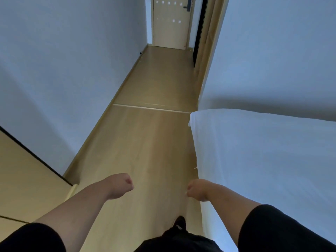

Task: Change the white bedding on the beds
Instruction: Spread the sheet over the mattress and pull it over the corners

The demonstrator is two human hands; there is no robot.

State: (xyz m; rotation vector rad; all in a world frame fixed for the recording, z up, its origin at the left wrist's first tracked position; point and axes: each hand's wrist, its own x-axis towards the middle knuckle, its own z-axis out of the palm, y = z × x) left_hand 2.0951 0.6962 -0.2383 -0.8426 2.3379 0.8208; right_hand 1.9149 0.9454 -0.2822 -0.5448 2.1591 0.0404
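Left hand (121, 185) and right hand (197, 190) curled into fists, holding nothing; white bedding (263, 151) smooth, unwrinkled, beside right hand.

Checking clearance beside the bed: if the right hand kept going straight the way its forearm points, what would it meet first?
Probably nothing close: the right hand points along the bare wooden floor, with the white bed alongside. Depth is unclear.

white bedding (263, 151) lies smooth over the bed.
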